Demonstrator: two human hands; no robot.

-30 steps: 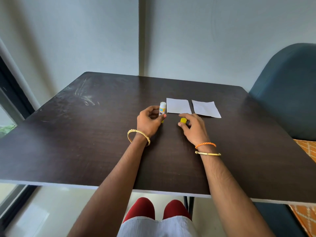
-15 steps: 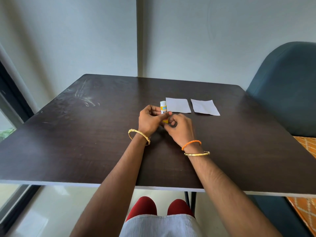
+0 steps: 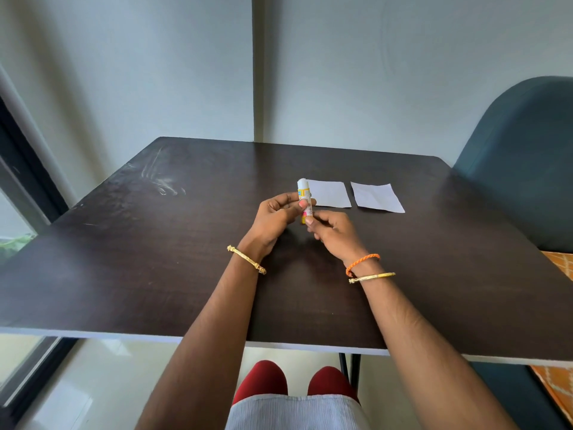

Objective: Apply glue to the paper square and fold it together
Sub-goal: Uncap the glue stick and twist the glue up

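Note:
A glue stick (image 3: 303, 193), white with a yellow label, stands nearly upright above the middle of the dark table (image 3: 155, 259). My left hand (image 3: 276, 217) grips its body, thumb across the label. My right hand (image 3: 333, 232) pinches the stick's lower yellow end from the right. Two white paper squares lie flat just beyond the hands: the nearer paper square (image 3: 329, 193) right behind the glue stick, and a second paper square (image 3: 376, 197) to its right. The yellow cap is hidden.
A dark blue chair back (image 3: 524, 156) rises at the table's right side. A pale wall runs behind the table's far edge. A window frame (image 3: 24, 169) stands at the left. My red-clad knees (image 3: 294, 383) show under the near edge.
My right hand left the table beside the glue stick and came to the stick's lower end. Both hands lifted the stick slightly off the table. The papers stayed put.

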